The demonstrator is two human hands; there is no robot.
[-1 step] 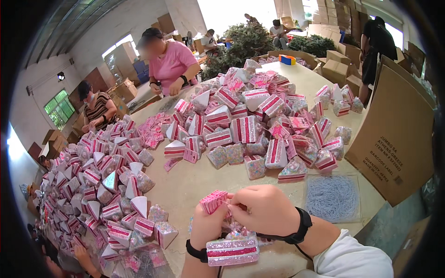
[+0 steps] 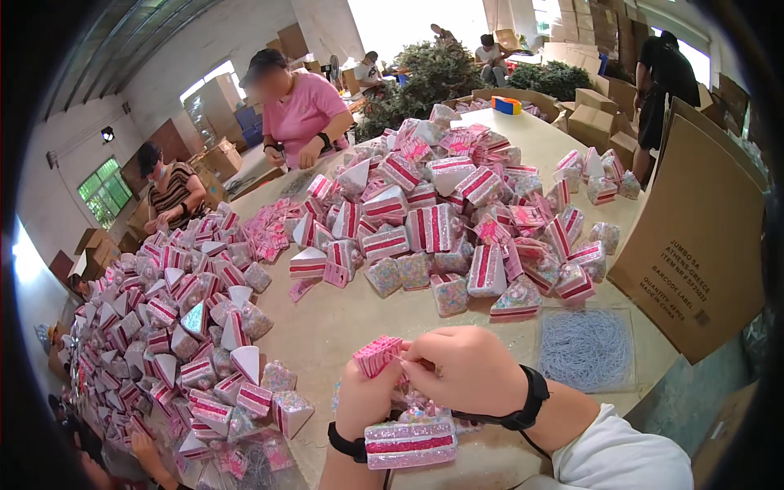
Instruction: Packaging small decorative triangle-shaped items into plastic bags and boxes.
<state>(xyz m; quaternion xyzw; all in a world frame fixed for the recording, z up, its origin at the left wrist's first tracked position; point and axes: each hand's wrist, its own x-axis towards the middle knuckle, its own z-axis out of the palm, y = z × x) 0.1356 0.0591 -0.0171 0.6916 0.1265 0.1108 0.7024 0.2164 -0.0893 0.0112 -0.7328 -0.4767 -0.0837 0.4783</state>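
Note:
My left hand point(image 2: 366, 400) is closed around a pink striped card tag point(image 2: 377, 356), which sticks up above its fingers. Close against it, my right hand point(image 2: 465, 366) pinches a thin pale string point(image 2: 400, 357) at the tag's edge. Below both hands, beside my left wrist, is a glittery cake-slice ornament point(image 2: 410, 443) with pink and white layers; what supports it is hidden. Another ornament with beads shows partly between my hands.
Large heaps of cake-slice ornaments point(image 2: 429, 229) and pink tags point(image 2: 269, 229) cover the table point(image 2: 327, 327). At right are a clear tray of pale strings point(image 2: 585, 349) and a cardboard carton point(image 2: 694, 237). A person in pink point(image 2: 302, 114) works across the table; others are farther off.

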